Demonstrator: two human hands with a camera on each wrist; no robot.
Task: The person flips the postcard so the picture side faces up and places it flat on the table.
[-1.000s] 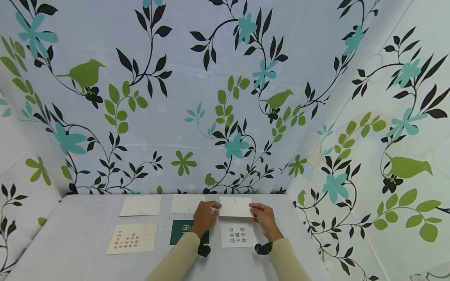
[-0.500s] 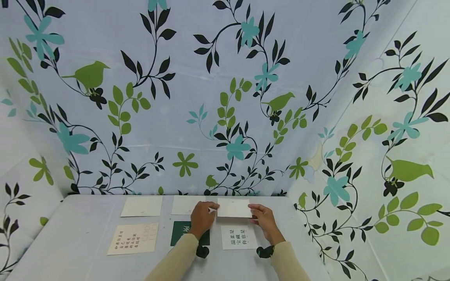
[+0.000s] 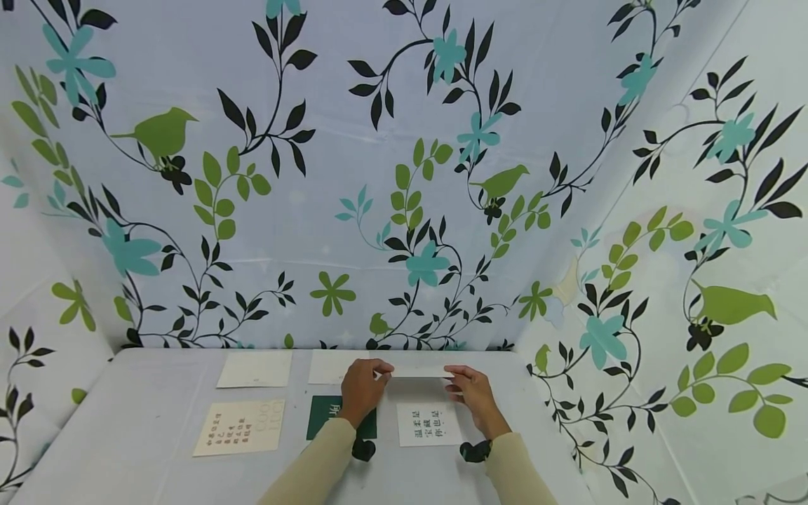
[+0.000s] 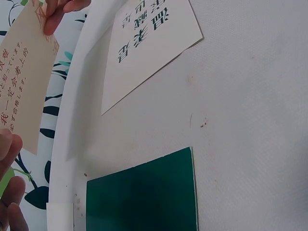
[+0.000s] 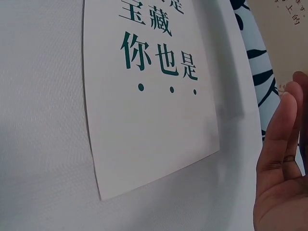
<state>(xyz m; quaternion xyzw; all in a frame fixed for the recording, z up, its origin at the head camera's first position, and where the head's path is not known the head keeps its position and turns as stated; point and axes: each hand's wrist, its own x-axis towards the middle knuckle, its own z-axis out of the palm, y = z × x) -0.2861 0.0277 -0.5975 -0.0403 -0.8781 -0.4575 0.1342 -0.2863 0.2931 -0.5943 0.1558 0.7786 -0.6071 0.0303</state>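
Between my two hands is a cream card (image 3: 418, 372), raised off the far edge of the table and seen almost edge-on in the head view. My left hand (image 3: 363, 394) pinches its left end, and my right hand (image 3: 477, 401) pinches the right end. Reddish-brown writing covers the side of the held card (image 4: 26, 82) that faces the left wrist camera. Nearer me, below the held card, lies a white card (image 3: 429, 435) with dark green characters. A dark green card (image 3: 320, 417) lies beneath my left wrist, partly covered by it.
Two pale cards, one at the back left (image 3: 254, 369) and one at the back middle (image 3: 330, 366), lie along the far edge. A cream card (image 3: 238, 443) with brown writing lies front left. A patterned curtain (image 3: 353, 210) hangs right behind the table (image 3: 139, 421).
The held card has shifted slightly left, then tipped from showing its pale blank face to nearly edge-on. Both hands keep their grip on its ends. The other cards stay put.
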